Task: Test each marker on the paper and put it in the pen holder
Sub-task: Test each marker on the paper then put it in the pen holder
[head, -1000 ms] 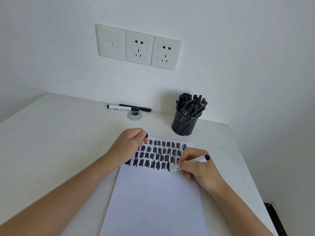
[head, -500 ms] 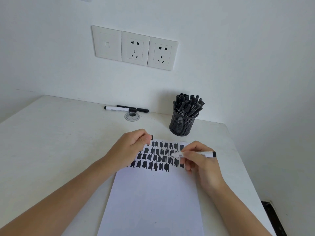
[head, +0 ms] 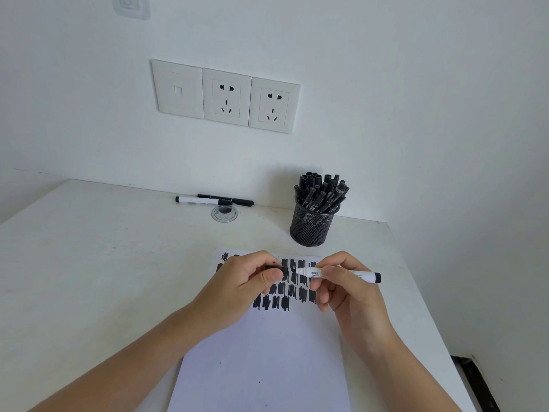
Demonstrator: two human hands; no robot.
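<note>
Your right hand (head: 353,295) has come up off the paper (head: 267,352) since a second ago. The marker (head: 364,276) it was pressing tip-down on the sheet now lies level in the air, its tip turned toward your left hand (head: 237,289), which has drawn in close with the cap (head: 271,267).

The white table (head: 89,263) carries the paper straight in front of you, its far end filled with rows of black test marks. On the wall above sit three white socket plates (head: 225,96).

Your left thumb and forefinger pinch the black cap, the other fingers curled under; its end faces the marker's tip, just apart from it. Your right thumb and fingers pinch the marker's white barrel near its middle, and its black end sticks out to the right.

The black mesh pen holder (head: 312,227) stands just beyond the paper's far right corner, packed with black markers. Two more markers (head: 202,200) lie side by side at the table's back edge, just behind a round grommet (head: 225,213).
</note>
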